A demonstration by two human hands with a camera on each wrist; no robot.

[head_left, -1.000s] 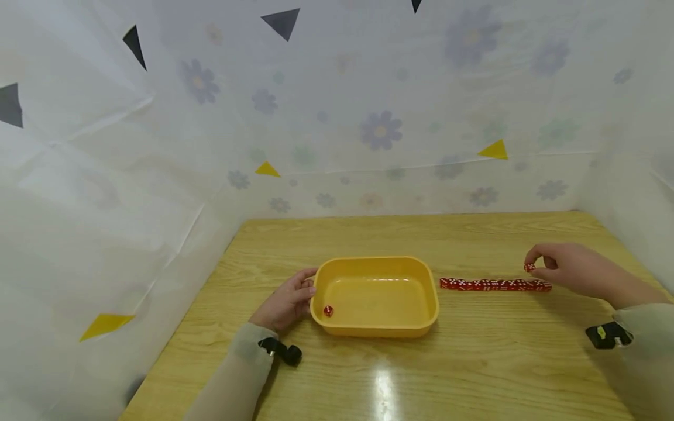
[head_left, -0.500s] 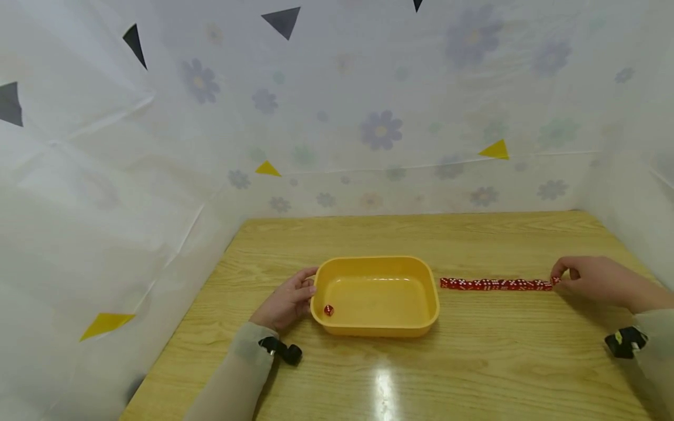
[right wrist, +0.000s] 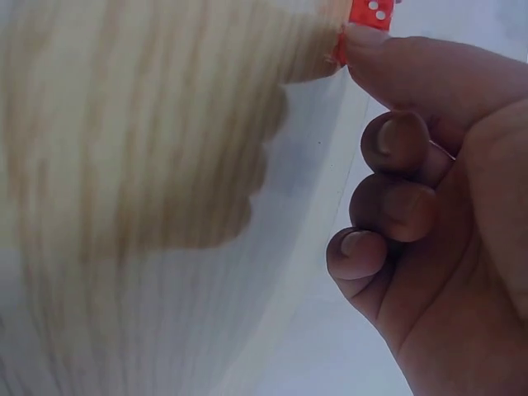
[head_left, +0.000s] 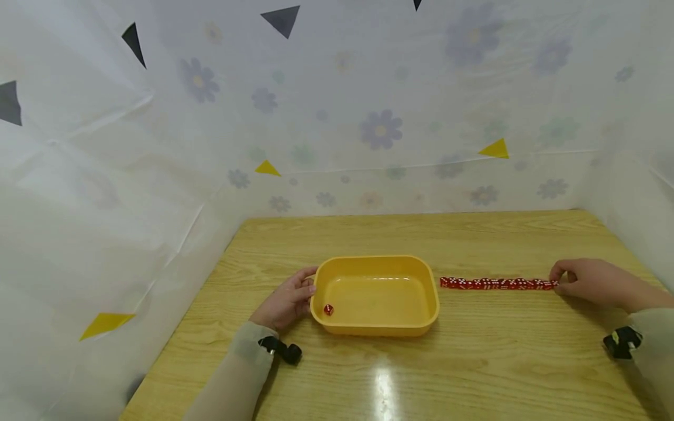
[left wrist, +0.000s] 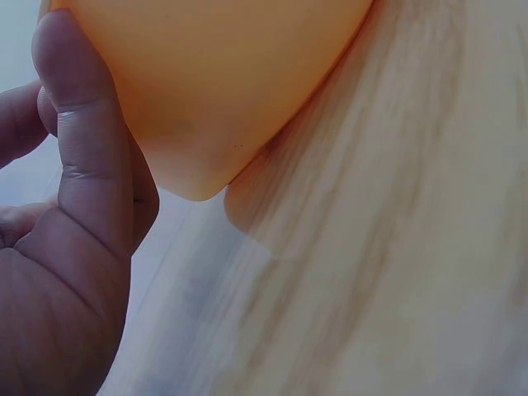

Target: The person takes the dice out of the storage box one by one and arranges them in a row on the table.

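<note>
A yellow tray (head_left: 376,258) sits mid-table with one red die (head_left: 328,310) in its near-left corner. My left hand (head_left: 286,303) rests against the tray's left wall; in the left wrist view its thumb (left wrist: 82,148) lies straight along the tray (left wrist: 223,74). A row of red dice (head_left: 495,284) runs rightward from the tray. My right hand (head_left: 560,282) is at the row's right end, pinching the last die (head_left: 553,284) down on the table. In the right wrist view that die (right wrist: 371,12) shows at the thumb tip (right wrist: 388,49), and the other fingers are curled.
The wooden table (head_left: 421,374) is walled by white flowered sheeting (head_left: 379,128) at the back and on both sides. Black wrist straps (head_left: 284,351) sit on both sleeves. A glare spot lies near the front edge.
My right hand has come down and moved right, bringing the die from above the row to the row's right end. The left hand and tray have not moved.
</note>
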